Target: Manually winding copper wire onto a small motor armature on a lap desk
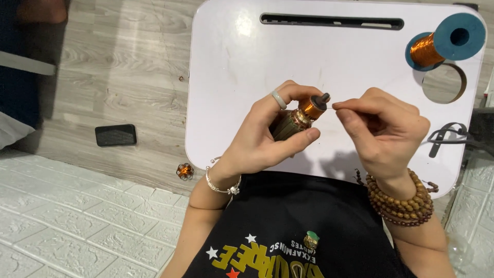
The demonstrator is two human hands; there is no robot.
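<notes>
Over the white bench [231, 67], the left hand [262, 139] wraps a small motor armature [298, 117], its grip closed round the core to steady it. Just right of the armature, the right hand [383, 131] pinches a fine copper wire [331, 107] taut. The wire spool [442, 44] lies beyond the armature, at the bench's far right corner.

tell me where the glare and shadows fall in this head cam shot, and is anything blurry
Head view: a soft bright patch of glare sits on the white lap table near its top left; the hands cast faint shadows on the table just below them; the left hand, the motor armature it holds and the right hand look sharp; the wire spool is clear too.
</notes>
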